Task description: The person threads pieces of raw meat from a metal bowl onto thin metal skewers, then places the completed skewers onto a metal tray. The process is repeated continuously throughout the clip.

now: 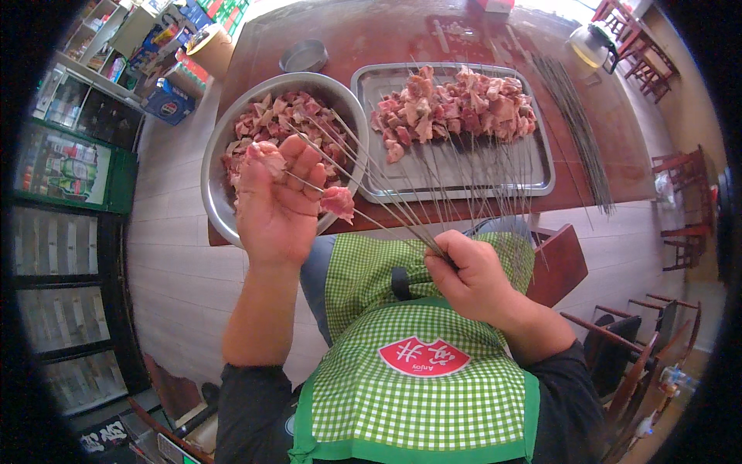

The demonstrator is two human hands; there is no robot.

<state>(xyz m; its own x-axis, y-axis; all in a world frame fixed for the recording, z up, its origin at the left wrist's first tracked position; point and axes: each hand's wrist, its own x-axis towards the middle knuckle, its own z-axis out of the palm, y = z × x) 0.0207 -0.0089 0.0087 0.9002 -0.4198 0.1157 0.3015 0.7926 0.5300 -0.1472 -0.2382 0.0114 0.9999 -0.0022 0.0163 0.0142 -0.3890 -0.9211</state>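
A person in a green checked apron [417,387] clenches a fan of metal skewers [371,182] in the right hand [471,274]; the left hand [274,197] pinches raw meat cubes [338,201]. A steel bowl [220,131] remains well stocked, a tray [541,166] holds loaded skewers, and bare ones [576,124] wait on the red table [371,35] beside drink coolers [66,166].

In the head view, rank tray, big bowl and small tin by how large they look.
1. Tray, slightly the widest.
2. Big bowl, close to the tray in size and nearer the camera, so that order is unsure.
3. Small tin, clearly smallest, though farthest away.
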